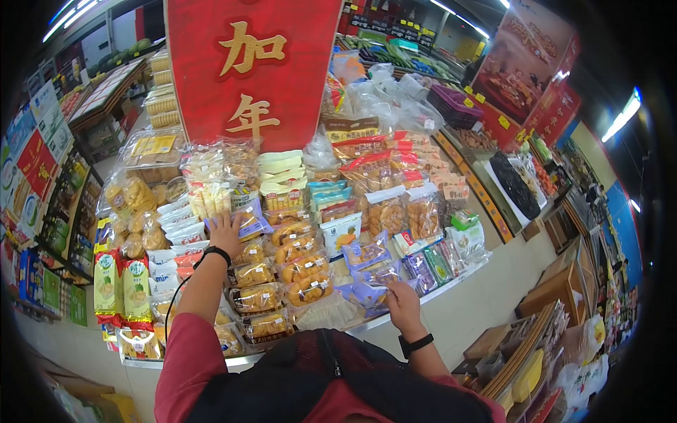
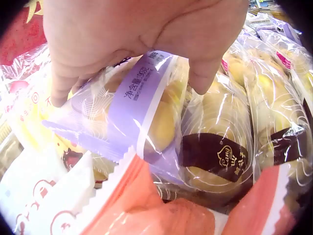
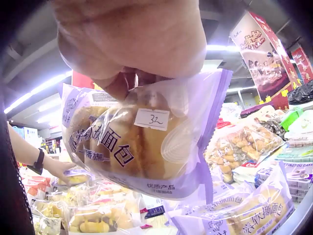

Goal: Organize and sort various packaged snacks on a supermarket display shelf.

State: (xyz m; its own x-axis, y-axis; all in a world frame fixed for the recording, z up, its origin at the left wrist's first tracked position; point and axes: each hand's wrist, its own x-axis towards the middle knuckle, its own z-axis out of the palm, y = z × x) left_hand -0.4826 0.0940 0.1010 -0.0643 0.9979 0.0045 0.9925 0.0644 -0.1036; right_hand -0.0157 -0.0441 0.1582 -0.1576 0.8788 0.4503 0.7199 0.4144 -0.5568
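Observation:
My left hand [image 1: 226, 234] spans a purple-and-clear bread bag [image 1: 250, 220] at the left of the display; in the left wrist view the thumb and fingers grip the two sides of this bag [image 2: 132, 107]. Brown-labelled bread packs [image 2: 217, 152] lie beside it. Near the front edge, my right hand [image 1: 404, 307] pinches another purple bread bag [image 1: 365, 295] by its top. In the right wrist view this bag [image 3: 142, 142] hangs above the display, with a white "32" sticker facing the camera. Below it lie more purple bags [image 3: 244, 210]. The right fingertips are partly hidden.
A red sign [image 1: 247, 77] stands behind the packs. Rows of packaged breads [image 1: 303, 264] fill the centre, and green-and-yellow packs [image 1: 136, 289] stand at the left front. Small boxes [image 1: 437, 261] sit right of the purple bags, along the white display edge [image 1: 451, 285].

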